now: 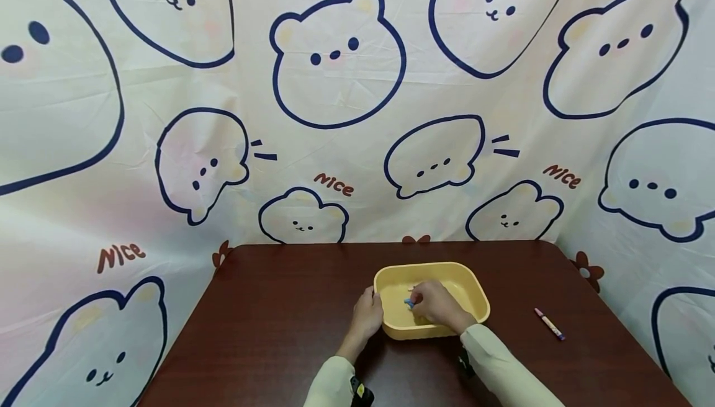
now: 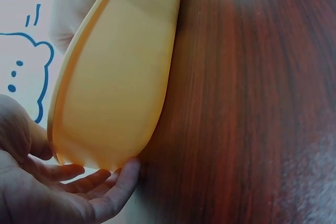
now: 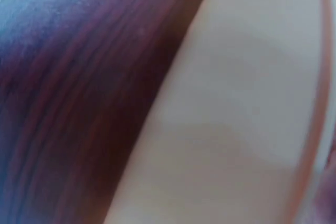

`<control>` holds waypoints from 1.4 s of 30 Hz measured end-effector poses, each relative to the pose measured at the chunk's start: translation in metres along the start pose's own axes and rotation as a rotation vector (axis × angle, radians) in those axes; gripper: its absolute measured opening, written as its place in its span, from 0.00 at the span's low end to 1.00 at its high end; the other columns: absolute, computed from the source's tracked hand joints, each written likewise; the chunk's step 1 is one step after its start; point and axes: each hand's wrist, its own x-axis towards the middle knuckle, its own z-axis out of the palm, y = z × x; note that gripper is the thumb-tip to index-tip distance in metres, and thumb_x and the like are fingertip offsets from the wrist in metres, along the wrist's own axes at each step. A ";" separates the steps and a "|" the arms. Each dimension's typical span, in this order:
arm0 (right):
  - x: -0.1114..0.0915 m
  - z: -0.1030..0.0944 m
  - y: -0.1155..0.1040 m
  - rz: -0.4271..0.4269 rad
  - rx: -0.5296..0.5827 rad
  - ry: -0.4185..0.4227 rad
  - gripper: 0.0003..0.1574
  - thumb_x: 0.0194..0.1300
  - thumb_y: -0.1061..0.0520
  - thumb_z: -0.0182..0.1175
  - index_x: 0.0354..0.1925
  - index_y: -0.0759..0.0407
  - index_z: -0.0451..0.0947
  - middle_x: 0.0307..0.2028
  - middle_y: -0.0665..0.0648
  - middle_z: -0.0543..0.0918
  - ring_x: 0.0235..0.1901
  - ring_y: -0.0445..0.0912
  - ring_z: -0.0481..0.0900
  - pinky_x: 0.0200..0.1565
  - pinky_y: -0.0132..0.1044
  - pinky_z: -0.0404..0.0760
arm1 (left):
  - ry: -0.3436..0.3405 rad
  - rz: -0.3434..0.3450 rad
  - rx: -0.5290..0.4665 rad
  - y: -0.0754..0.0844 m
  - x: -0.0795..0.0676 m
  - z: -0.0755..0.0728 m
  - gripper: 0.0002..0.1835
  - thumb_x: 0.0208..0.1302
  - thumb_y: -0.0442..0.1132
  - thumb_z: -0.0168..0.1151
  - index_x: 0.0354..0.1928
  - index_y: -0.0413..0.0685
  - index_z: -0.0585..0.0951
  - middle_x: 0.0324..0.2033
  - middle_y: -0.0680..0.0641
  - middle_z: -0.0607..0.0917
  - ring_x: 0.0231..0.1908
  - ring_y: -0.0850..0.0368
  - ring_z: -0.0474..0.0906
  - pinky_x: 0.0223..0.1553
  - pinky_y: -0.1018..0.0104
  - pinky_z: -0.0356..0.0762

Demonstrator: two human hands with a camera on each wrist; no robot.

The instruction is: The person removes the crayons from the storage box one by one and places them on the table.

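A yellow plastic basin point(image 1: 433, 332) stands on the table. My left hand point(image 1: 367, 314) grips its left end; in the left wrist view the thumb is at the rim and the fingers point(image 2: 113, 195) curl against the outer wall. My right hand point(image 1: 438, 303) reaches down inside the basin, its fingertips pinching a small blue thing point(image 1: 409, 303) whose kind is too small to tell. Close by the fingers lies a small pale piece point(image 1: 411, 288), partly hidden by the hand. The right wrist view holds mostly the basin's blurred outer wall point(image 3: 220, 103).
To the right of the basin, a crayon-like stick point(image 1: 550, 324) with a pink tip and dark end lies on the brown wooden table point(image 1: 290, 295). A cloth with bear drawings point(image 1: 335, 84) hangs behind the table and along both sides.
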 end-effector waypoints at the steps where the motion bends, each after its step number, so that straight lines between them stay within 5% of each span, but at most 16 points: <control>1: -0.001 -0.002 0.000 0.012 0.010 0.010 0.12 0.51 0.68 0.72 0.19 0.55 0.82 0.22 0.45 0.80 0.23 0.37 0.72 0.27 0.29 0.72 | 0.002 0.000 0.002 0.000 0.000 0.000 0.24 0.80 0.39 0.42 0.70 0.30 0.67 0.64 0.29 0.75 0.67 0.33 0.69 0.67 0.38 0.68; 10: -0.007 -0.029 0.003 0.196 0.083 0.054 0.04 0.55 0.66 0.71 0.28 0.58 0.86 0.25 0.48 0.83 0.24 0.40 0.75 0.26 0.32 0.74 | -0.008 -0.004 0.005 -0.001 -0.003 0.003 0.24 0.81 0.39 0.42 0.70 0.30 0.67 0.63 0.29 0.75 0.67 0.33 0.70 0.66 0.39 0.69; 17: -0.016 -0.074 0.012 0.303 0.108 0.093 0.06 0.61 0.61 0.69 0.38 0.60 0.88 0.32 0.53 0.87 0.28 0.43 0.80 0.29 0.36 0.79 | -0.008 -0.011 0.012 -0.003 -0.005 0.005 0.24 0.80 0.38 0.42 0.69 0.29 0.67 0.62 0.29 0.76 0.65 0.33 0.71 0.65 0.39 0.70; 22: -0.027 -0.109 0.031 0.381 0.069 0.135 0.11 0.65 0.56 0.68 0.43 0.61 0.88 0.42 0.60 0.88 0.33 0.46 0.81 0.32 0.38 0.80 | -0.017 -0.010 0.007 -0.004 -0.006 0.006 0.24 0.81 0.39 0.42 0.69 0.30 0.68 0.62 0.30 0.77 0.64 0.35 0.73 0.64 0.40 0.71; 26: -0.041 -0.129 0.054 0.464 0.049 0.153 0.12 0.65 0.54 0.68 0.42 0.62 0.87 0.40 0.61 0.87 0.34 0.49 0.80 0.33 0.38 0.80 | -0.018 -0.013 0.015 -0.005 -0.007 0.008 0.24 0.80 0.39 0.43 0.69 0.30 0.69 0.61 0.30 0.77 0.64 0.34 0.72 0.64 0.39 0.71; 35: -0.087 -0.148 0.103 0.607 0.096 0.146 0.12 0.66 0.57 0.62 0.40 0.65 0.85 0.31 0.57 0.84 0.28 0.48 0.78 0.28 0.40 0.80 | -0.020 -0.017 0.006 -0.006 -0.003 0.009 0.24 0.81 0.39 0.42 0.70 0.30 0.67 0.63 0.29 0.76 0.65 0.34 0.71 0.65 0.39 0.70; 42: -0.099 -0.153 0.118 0.579 0.105 0.134 0.12 0.66 0.59 0.60 0.39 0.67 0.86 0.31 0.57 0.84 0.28 0.49 0.77 0.28 0.40 0.77 | 0.004 -0.011 -0.003 -0.001 0.002 0.004 0.25 0.81 0.39 0.42 0.70 0.30 0.67 0.64 0.28 0.74 0.67 0.32 0.69 0.67 0.38 0.68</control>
